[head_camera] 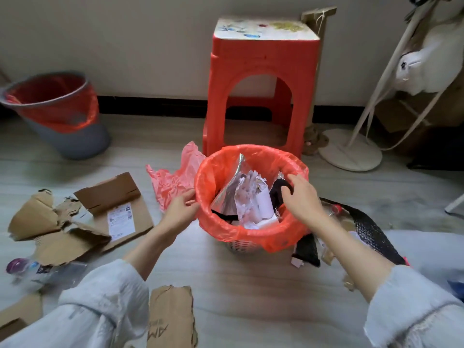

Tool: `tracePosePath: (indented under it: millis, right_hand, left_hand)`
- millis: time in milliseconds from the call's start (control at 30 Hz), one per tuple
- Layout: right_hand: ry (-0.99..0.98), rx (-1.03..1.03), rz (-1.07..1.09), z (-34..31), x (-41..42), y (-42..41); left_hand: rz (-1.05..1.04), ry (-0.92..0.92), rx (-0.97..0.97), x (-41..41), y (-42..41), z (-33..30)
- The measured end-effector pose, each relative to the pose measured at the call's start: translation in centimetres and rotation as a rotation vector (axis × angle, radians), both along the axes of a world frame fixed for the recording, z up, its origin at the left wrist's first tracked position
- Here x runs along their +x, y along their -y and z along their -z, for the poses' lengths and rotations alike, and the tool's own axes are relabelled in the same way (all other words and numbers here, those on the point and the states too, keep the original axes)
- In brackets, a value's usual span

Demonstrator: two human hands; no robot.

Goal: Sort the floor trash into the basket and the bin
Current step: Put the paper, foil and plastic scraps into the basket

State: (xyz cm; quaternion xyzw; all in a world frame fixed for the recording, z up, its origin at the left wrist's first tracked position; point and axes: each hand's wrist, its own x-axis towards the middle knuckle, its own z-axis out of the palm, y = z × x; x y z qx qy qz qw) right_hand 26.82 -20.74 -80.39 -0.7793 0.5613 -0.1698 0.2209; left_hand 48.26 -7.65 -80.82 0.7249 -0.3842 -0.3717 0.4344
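Basket (241,247) approx half full; your left hand (179,208) pinches its liner, right hand (302,194) grips black scrap (277,190); cardboard (82,217) etc. remains.

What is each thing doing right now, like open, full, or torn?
basket: upright, red-lined, holding paper and foil scraps
bin: tilted, red-lined, open
left hand: gripping the basket's liner
right hand: pinching a black scrap over the basket
cardboard: torn, flat on floor
stool: upright
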Motion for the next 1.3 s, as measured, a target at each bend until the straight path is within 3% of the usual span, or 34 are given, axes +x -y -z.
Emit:
tracePosePath:
  millis: [200, 333, 467, 733, 867, 1033, 1100, 1200, 1300]
  right_hand:
    - [0.066, -0.462, -0.465, 1.0, 2.2, -11.3]
    - [-0.186, -0.272, -0.806, 5.9, 3.6, -16.3]
    - [-0.42, 0.072, -0.719, 11.3, 4.7, -15.5]
    - [-0.59, 0.217, -0.655, 20.5, 5.6, -15.2]
    - [-0.603, 0.268, -0.692, 21.5, 5.7, -14.5]
    - [-0.587, 0.333, -0.729, 21.0, 6.4, -13.2]
    - [-0.579, 0.367, -0.722, 20.6, 6.6, -13.0]
    - [-0.51, 0.462, -0.68, 19.5, 6.5, -12.8]
    - [-0.333, 0.537, -0.547, 18.4, 5.9, -13.7]
  left_hand:
    - [0.041, 0.22, 0.201, 0.7, -4.9, 3.0]
    - [0.1, 0.325, 0.327, 1.4, -8.1, 6.3]
    - [0.096, 0.368, 0.378, 3.4, -8.8, 8.9]
    - [-0.057, 0.325, 0.415, 7.8, -6.1, 15.8]
    - [-0.002, 0.459, 0.344, 8.5, -1.6, 17.7]
    - [-0.274, 0.537, 0.246, 10.2, 2.1, 18.9]
    - [-0.374, 0.57, 0.192, 10.0, 1.6, 18.9]
    - [-0.359, 0.545, 0.102, 8.5, -0.8, 18.0]
    - [-0.34, 0.535, 0.064, 5.9, -5.1, 16.8]
